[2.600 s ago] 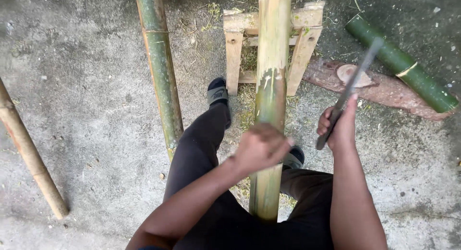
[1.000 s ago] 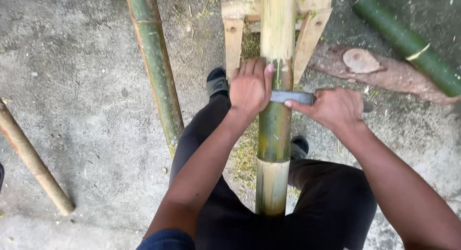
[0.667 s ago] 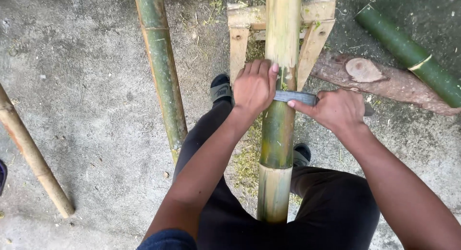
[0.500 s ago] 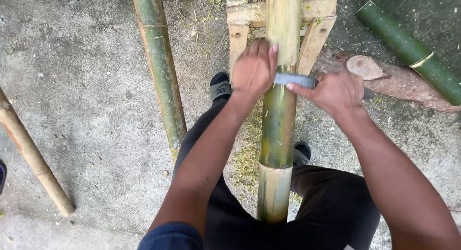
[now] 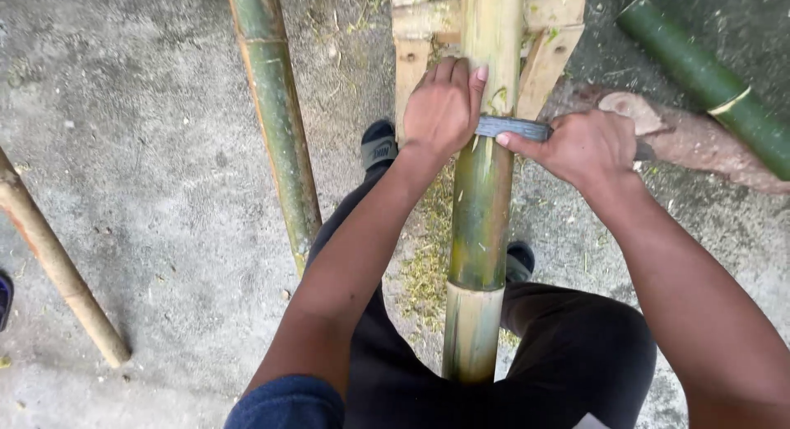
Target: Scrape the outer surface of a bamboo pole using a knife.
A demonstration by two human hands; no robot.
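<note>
A thick bamboo pole (image 5: 481,207) runs from between my legs up onto a small wooden stand (image 5: 415,34); its skin is green in the middle and pale, scraped near both ends. A dark flat blade (image 5: 514,128) lies crosswise on the pole. My left hand (image 5: 443,108) grips the blade's far end over the pole. My right hand (image 5: 588,145) holds the handle end just right of the pole, index finger stretched along the blade.
A second green bamboo pole (image 5: 276,124) lies to the left, a tan one (image 5: 53,260) at the far left, a short green piece (image 5: 708,79) at upper right beside a reddish log (image 5: 683,141). Green shavings (image 5: 424,264) litter the concrete floor.
2.6 s ago my right hand held the blade raised off the pole and the left hand gripped the pole lower. Now both hands hold the blade across the pole, slid slightly farther up it.
</note>
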